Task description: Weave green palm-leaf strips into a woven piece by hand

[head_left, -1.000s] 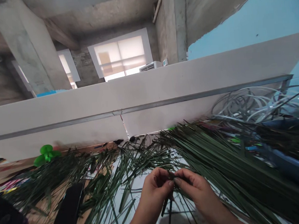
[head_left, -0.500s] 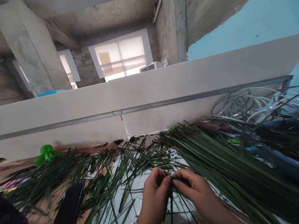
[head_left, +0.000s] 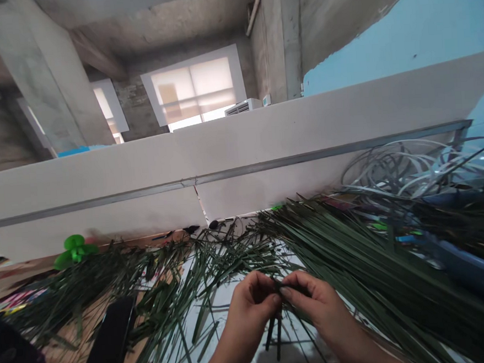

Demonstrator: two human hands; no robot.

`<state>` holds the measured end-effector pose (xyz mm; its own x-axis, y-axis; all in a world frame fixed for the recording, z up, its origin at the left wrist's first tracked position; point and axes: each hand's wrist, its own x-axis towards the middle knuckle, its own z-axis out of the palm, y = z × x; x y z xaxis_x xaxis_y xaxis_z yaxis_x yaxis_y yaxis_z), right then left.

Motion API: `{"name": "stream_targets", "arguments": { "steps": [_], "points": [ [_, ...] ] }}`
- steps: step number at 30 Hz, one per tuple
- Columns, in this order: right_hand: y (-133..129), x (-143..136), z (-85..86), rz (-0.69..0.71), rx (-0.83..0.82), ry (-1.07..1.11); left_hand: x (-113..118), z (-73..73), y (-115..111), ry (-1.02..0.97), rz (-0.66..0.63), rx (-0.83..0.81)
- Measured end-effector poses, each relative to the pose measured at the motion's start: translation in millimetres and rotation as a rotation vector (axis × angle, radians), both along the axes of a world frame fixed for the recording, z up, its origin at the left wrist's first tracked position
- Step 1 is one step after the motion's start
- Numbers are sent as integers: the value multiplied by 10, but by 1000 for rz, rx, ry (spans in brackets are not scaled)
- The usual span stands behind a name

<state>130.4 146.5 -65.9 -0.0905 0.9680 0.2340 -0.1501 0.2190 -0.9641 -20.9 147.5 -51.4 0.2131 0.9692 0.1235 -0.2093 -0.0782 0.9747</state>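
Near the front of the table my left hand [head_left: 253, 308] and my right hand [head_left: 312, 304] meet, thumbs and fingertips pinching narrow dark green leaf strips [head_left: 279, 334]. Several strip ends hang down below the fingers, spread apart. Where the strips cross between the fingertips is mostly hidden. Beyond my hands lie loose cut leaf strips [head_left: 226, 254], scattered over a white surface. To the right rests a thick bundle of long green leaves [head_left: 346, 251], close to my right forearm.
A black phone [head_left: 108, 340] and a dark object [head_left: 14, 358] lie at the left. A green three-lobed object [head_left: 75, 251] stands near the white partition [head_left: 259, 191]. At right are a blue basin [head_left: 471, 259] and coiled pale strips [head_left: 394, 165].
My left thumb has shifted slightly, and the hanging strip ends have turned a little and show more clearly. Both hands remain in nearly the same place.
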Motion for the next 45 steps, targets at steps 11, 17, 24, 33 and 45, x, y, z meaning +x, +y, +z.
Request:
{"name": "stream_targets", "arguments": {
  "steps": [11, 17, 24, 33, 45],
  "points": [
    [4, 24, 77, 55, 8, -4, 18, -46, -20, 46, 16, 59],
    [-6, 37, 100, 29, 34, -40, 32, -15, -27, 48, 108, 67],
    [58, 132, 164, 41, 39, -23, -44, 92, -1, 15, 5, -90],
    [62, 143, 124, 103, 77, -39, -114, 173, -23, 149, -54, 30],
    [50, 159, 152, 142, 60, -68, -211, 356, -90, 550, 87, 218]
  ]
}}
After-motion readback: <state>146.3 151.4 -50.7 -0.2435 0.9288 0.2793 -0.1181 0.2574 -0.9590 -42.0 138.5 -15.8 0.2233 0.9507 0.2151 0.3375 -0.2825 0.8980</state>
